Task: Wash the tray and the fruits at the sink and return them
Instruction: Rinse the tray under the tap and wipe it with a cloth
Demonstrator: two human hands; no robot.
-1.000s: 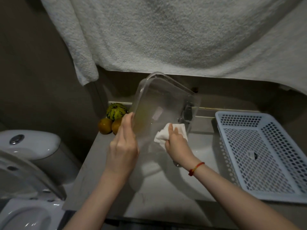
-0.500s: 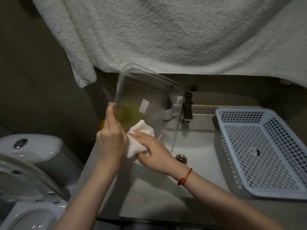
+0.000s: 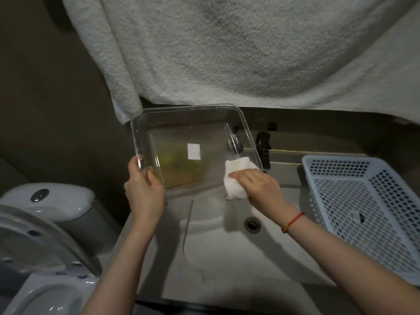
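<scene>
A: What is sitting around the sink (image 3: 218, 251)?

B: A big white towel (image 3: 227, 48) is hanging across the top, from 10 to 2 o'clock, and its lower edge is drooping just behind the tray (image 3: 181, 133). A pale blue perforated basket (image 3: 368, 201) is sitting at 3 o'clock on the counter. A toilet (image 3: 45, 223) is filling the 8 o'clock corner. The dark faucet (image 3: 263, 148) is standing at about 1 o'clock from the drain (image 3: 251, 224), partly behind the tray's right rim.

A: And the tray itself?

B: It is being held up over the basin, tilted with its open side toward the camera. A white sticker (image 3: 193, 151) is showing on its base, and something yellow-green is blurring through the clear plastic at the tray's 8 o'clock; I cannot tell what it is.

A: Where are the hands?

B: The left hand (image 3: 143, 189) is gripping the tray's left rim at 8 o'clock, thumb inside, fingers curled behind. The right hand (image 3: 261, 192) is holding a white cloth (image 3: 236, 178) and pressing it against the tray's lower right corner, at 4 o'clock. A red string bracelet (image 3: 293, 221) is circling that wrist.
</scene>
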